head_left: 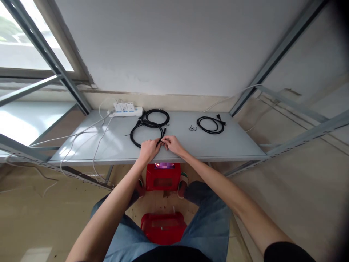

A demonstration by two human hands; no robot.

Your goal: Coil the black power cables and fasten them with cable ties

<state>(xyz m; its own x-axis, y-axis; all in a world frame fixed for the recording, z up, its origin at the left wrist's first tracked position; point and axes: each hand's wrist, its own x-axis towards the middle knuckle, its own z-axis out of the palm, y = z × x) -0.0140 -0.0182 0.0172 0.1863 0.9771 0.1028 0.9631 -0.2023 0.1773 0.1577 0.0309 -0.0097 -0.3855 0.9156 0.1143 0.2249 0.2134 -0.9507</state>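
Observation:
My left hand [148, 149] and my right hand [172, 144] meet at the front middle of a grey metal shelf [231, 145]. Both are closed, pinching the near side of a coiled black cable [139, 131] that lies flat on the shelf. A second black coil [156, 117] lies just behind it, touching it. A third coiled black cable [210, 124] with a plug lies apart to the right. A small black tie [192, 128] lies next to that one.
A white power strip [125, 109] sits at the back left of the shelf, with white cords [81, 133] trailing off the left side. Two red stools [163, 176] stand under and before the shelf between my legs. Slanted metal frame bars rise at both sides.

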